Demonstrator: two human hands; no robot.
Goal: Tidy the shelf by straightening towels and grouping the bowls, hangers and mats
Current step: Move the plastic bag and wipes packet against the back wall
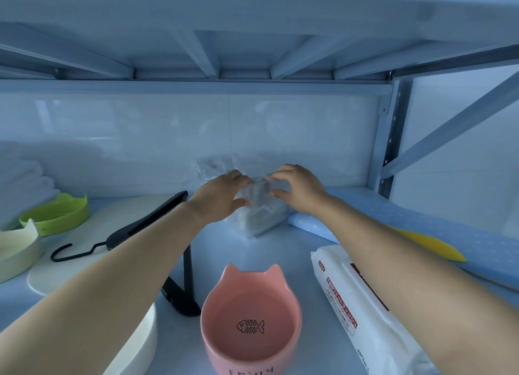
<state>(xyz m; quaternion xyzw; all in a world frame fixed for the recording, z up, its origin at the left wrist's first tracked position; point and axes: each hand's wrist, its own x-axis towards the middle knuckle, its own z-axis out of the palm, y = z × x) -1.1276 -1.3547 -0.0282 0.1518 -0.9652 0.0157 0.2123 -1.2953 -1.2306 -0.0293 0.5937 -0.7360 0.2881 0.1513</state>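
Both hands reach to the back middle of the shelf. My left hand (222, 197) and my right hand (297, 189) grip the top of a grey towel in a clear plastic bag (261, 217), which stands by the back wall. A pink cat-eared bowl (250, 318) with a fishbone drawing sits at the front centre. A green cat-eared bowl (60, 214) and a cream bowl (16, 248) stand at the left. A black hanger (146, 220) lies across a white mat (92, 234), partly under my left arm.
Folded white towels (22, 178) are stacked at far left. A blue dotted mat (421, 226) lies at right with a yellow object (432, 245) on it. A white wet-wipes pack (365, 313) lies at front right. The shelf above hangs low.
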